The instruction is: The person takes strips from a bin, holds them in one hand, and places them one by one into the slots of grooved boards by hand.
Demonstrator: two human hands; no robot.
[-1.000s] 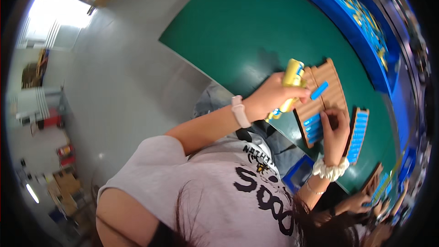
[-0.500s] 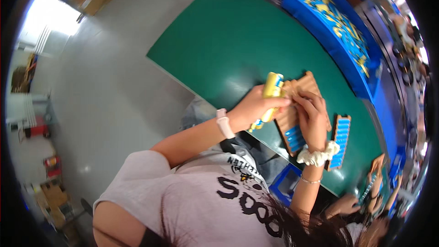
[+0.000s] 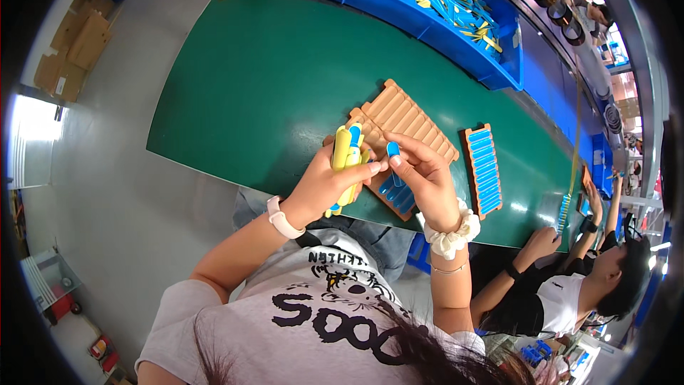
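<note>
My left hand (image 3: 315,180) is closed around a bundle of yellow and blue flat, round-ended strips (image 3: 343,151). Between the thumb and fingers of my right hand (image 3: 432,177) is a single blue strip (image 3: 393,150), close beside the bundle. Under and behind my hands lies a brown grooved tray (image 3: 405,115) with bare grooves showing. Nearer to me, several blue strips (image 3: 400,199) lie in grooves partly hidden by my hands; I cannot tell whether that is a separate tray. To the right, another brown tray (image 3: 468,144) has blue strips along its grooves.
A long blue bin (image 3: 420,23) heaped with blue and yellow strips stands along the far side of the green table (image 3: 249,78). At the right, a co-worker's hand (image 3: 543,242) is by a row of strips. Cardboard boxes (image 3: 82,46) stand on the floor at far left.
The view has shifted, so the table and bin appear farther left. My right hand has drawn slightly away from the bundle, and the blue strip in its fingers now shows.
</note>
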